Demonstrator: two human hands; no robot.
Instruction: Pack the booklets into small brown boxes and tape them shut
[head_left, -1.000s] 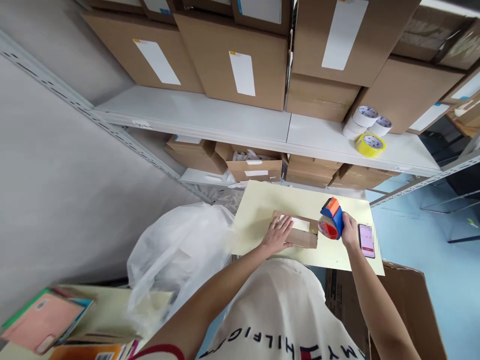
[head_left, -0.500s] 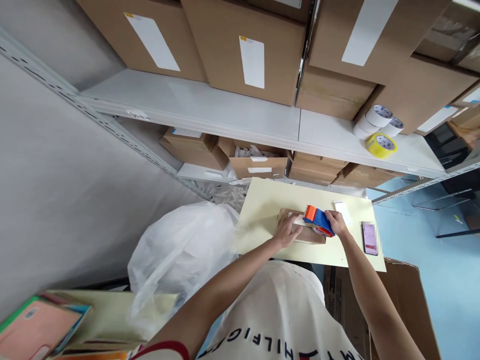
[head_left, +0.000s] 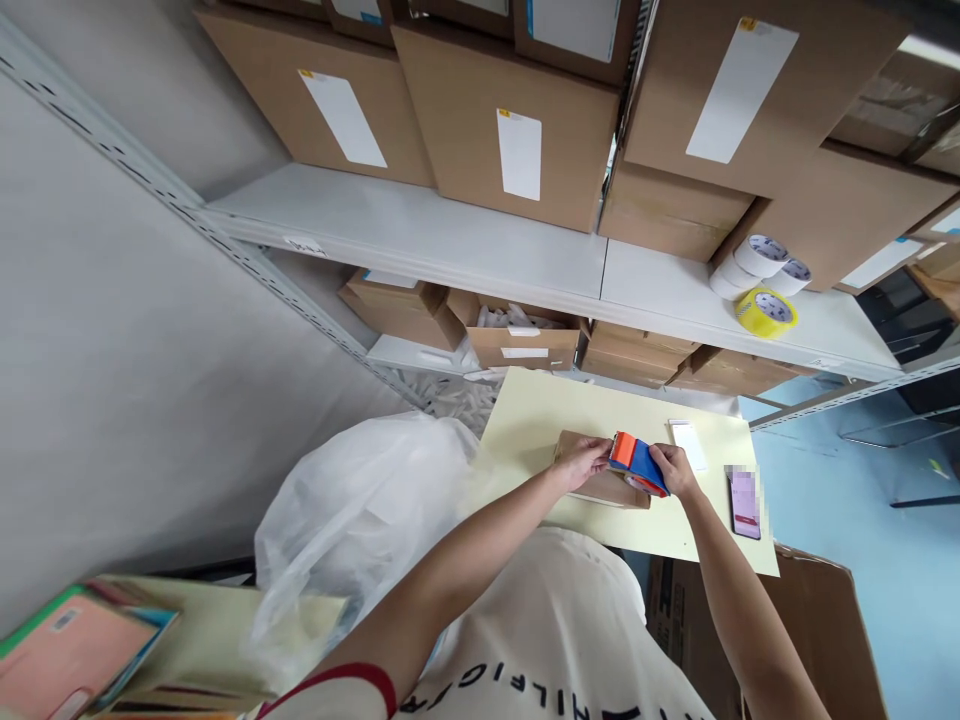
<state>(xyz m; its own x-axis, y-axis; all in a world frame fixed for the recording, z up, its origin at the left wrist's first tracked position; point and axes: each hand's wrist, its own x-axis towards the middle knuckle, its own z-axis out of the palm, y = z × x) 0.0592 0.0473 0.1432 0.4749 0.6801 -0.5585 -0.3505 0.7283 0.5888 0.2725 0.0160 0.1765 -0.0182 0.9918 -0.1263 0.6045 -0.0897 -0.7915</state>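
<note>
A blue and orange tape dispenser [head_left: 637,462] is over the right part of a small brown cardboard box [head_left: 611,488] lying on the pale yellow tabletop. My right hand [head_left: 673,468] is closed around the blue rear end of the dispenser. At its orange front end, my left hand [head_left: 585,465] has its fingers pressed together; whatever is between the fingertips is too small to make out. This hand is above the left part of the box and covers some of its top.
A phone [head_left: 745,503] and a white card [head_left: 688,445] lie on the tabletop [head_left: 540,400] at right. Tape rolls [head_left: 765,312] sit on the shelf [head_left: 480,250] among cartons [head_left: 499,150]. A translucent plastic bag [head_left: 360,510] bulges at left. A large open carton [head_left: 814,610] stands at lower right.
My left hand has moved from lying with spread fingers on the box to the dispenser's front end, its fingers now together. My right hand keeps its hold. The view has tilted slightly upward.
</note>
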